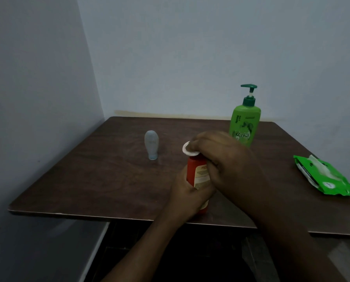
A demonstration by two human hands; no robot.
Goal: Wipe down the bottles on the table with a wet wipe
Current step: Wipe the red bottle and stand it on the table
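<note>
pump bottle (245,123) behind hands (220,157), left tabletop (88,180) open

The left hand (187,192) curls in a low grip; the right hand (220,157) sits just above, fingers curled, forearms converging.

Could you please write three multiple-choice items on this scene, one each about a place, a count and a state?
1. Where does the wipes pack lie on the table?
A far left
B right edge
C centre

2. How many bottles show?
A two
B three
C five

3. How is the red bottle kept?
A lying flat
B standing untouched
C held by both hands

Key: 1 B, it lies far right. 2 B, the red one, the green pump bottle and the pale bottle. 3 C, the left hand grips its body and the right hand covers its top.
</note>
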